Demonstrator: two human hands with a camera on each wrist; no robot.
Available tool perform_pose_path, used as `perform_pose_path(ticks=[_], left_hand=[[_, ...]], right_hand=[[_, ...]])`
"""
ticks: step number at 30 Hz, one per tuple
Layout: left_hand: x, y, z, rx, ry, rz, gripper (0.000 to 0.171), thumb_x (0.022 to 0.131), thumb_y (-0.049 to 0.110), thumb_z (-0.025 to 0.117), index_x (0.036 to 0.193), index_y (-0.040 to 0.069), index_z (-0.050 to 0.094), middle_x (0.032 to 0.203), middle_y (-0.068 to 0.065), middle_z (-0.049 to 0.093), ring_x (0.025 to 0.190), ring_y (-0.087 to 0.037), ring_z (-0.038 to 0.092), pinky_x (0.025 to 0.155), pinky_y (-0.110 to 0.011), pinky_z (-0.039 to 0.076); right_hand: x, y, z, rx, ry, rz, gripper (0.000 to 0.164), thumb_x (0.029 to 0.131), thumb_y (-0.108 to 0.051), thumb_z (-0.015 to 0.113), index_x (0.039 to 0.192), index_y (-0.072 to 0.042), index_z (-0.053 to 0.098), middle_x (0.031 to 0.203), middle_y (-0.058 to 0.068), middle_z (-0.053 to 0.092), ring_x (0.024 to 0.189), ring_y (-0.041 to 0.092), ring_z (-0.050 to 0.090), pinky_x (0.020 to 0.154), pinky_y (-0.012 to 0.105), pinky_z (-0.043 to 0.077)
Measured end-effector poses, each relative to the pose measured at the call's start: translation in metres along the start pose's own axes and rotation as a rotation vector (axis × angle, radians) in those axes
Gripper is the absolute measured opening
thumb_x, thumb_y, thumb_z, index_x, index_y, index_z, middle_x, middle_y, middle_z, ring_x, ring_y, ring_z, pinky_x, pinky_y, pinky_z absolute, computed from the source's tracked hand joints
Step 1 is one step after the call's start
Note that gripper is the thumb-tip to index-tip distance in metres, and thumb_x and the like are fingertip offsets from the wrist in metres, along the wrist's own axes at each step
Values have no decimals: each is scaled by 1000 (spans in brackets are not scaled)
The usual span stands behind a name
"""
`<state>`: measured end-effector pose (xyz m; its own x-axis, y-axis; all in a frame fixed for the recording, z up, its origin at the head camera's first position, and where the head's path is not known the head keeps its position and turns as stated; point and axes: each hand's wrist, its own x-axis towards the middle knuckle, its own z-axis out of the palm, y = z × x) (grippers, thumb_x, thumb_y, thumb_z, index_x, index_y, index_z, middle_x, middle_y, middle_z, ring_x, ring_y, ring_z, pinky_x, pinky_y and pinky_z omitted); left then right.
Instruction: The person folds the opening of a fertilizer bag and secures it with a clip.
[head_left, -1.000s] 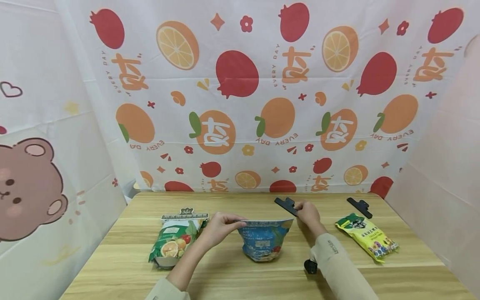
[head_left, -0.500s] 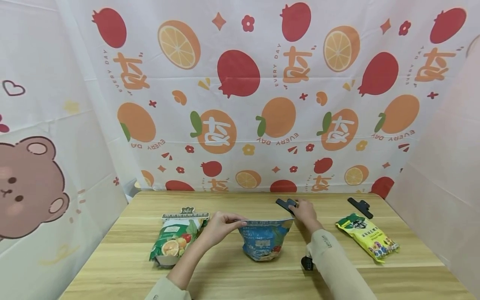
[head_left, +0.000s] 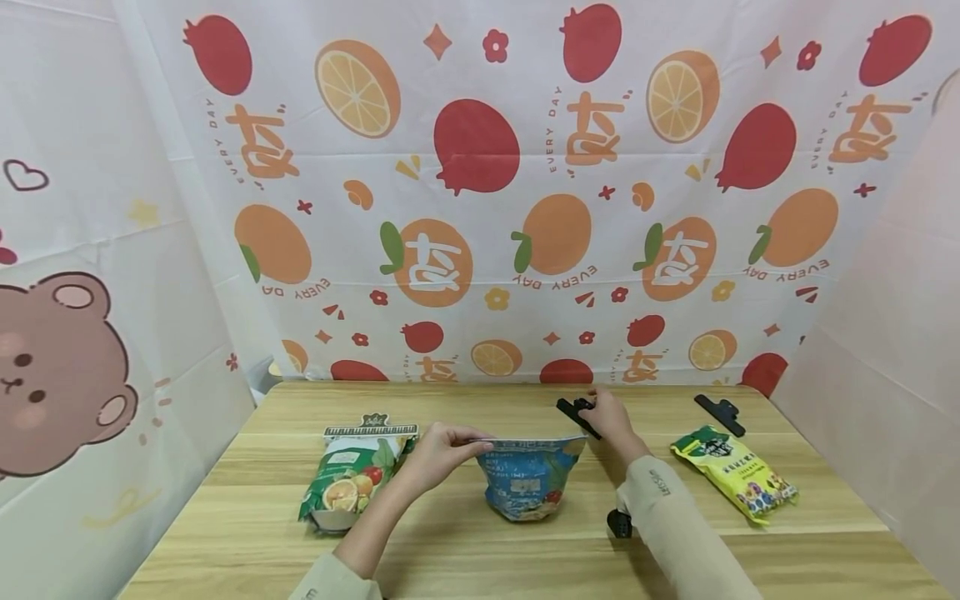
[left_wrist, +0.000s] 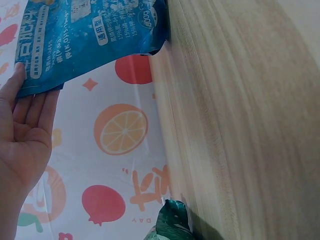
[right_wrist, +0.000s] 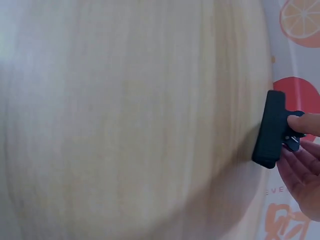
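A blue food bag (head_left: 525, 483) stands upright on the wooden table, its top edge folded flat. My left hand (head_left: 441, 458) pinches the top left corner of that bag between thumb and fingers; the left wrist view shows the same grip on the blue bag (left_wrist: 85, 40). Behind the bag, my right hand (head_left: 609, 419) holds a black bag clip (head_left: 576, 415) by its handle. In the right wrist view the thumb lies on the handle of the clip (right_wrist: 271, 131), fingers beneath, with its long bar pointing away from the hand.
To the left lies a green and white bag (head_left: 351, 483) with a decorated clip (head_left: 372, 427) across its top. On the right are a yellow bag (head_left: 738, 475) and a second black clip (head_left: 720, 414). A printed curtain (head_left: 480, 250) hangs behind the table (head_left: 240, 517).
My right hand has shifted its hold on the black clip, and the clip has moved slightly to the right and turned. My left hand and the blue bag have stayed put.
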<state>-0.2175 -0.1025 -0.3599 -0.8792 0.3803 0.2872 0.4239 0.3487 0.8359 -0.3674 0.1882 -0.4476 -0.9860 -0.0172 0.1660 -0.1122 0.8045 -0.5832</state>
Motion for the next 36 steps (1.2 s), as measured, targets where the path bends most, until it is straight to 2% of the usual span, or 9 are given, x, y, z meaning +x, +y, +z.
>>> perform_pose_path(ticks=[2,6,9,10,13,16,24,31,36], left_hand=[[0,-1,0,-4,-2,-3,16,88,6,61,97,-3,70,93,-14,67,85,-25,63,68,-30,52],[7,-25,3,-9,-3,9,19,88,16,62,97,2,71,94,-10,68,85,-19,63,68,-30,52],[11,-42,5,-10,1,24,22,87,23,63,97,5,72,94,-7,68,84,-16,63,67,-27,51],[11,-42,5,-10,2,23,21,87,22,64,97,5,72,94,-7,68,84,-17,63,67,-28,52],[11,-41,6,-14,5,16,19,87,19,64,97,5,72,94,-7,68,84,-16,63,67,-28,52],[9,-35,5,-20,4,5,17,88,14,63,97,3,72,94,-8,68,84,-18,63,67,-26,51],[1,-2,-1,-14,-15,-8,16,88,6,60,97,-3,70,94,-14,67,85,-24,63,67,-27,51],[0,-2,-2,-20,-29,1,16,88,7,61,98,-3,70,94,-14,67,86,-24,63,69,-28,51],[1,-6,-3,-37,-37,14,17,89,6,60,99,-3,69,95,-13,67,87,-23,63,70,-25,50]], right_hand=[[1,-2,-2,-6,-18,-6,35,82,-12,69,111,7,61,101,20,62,92,34,58,78,44,48],[0,-6,-5,-36,-38,-42,27,82,-15,70,102,4,66,95,16,64,88,31,59,75,42,49],[-2,-10,-8,-67,-43,-64,27,82,-14,70,101,4,65,95,15,64,88,32,59,74,43,49],[-2,-12,-9,-68,-42,-67,27,82,-14,70,102,4,64,95,15,64,89,32,59,74,42,49],[-3,-17,-12,-42,-27,-86,31,83,-13,68,106,6,61,99,17,62,92,33,58,75,42,49],[-3,-22,-17,37,-13,-112,32,85,-11,66,110,7,60,100,18,61,90,32,58,72,40,50],[-10,-43,-35,258,-53,-132,31,93,-12,56,119,5,55,105,17,60,93,32,58,74,38,50],[-26,-68,-58,443,-65,-136,37,93,-13,55,124,7,51,110,22,58,95,34,59,80,38,49],[-40,-85,-73,562,-76,-146,36,93,-14,56,124,5,53,110,19,58,99,33,57,83,35,48]])
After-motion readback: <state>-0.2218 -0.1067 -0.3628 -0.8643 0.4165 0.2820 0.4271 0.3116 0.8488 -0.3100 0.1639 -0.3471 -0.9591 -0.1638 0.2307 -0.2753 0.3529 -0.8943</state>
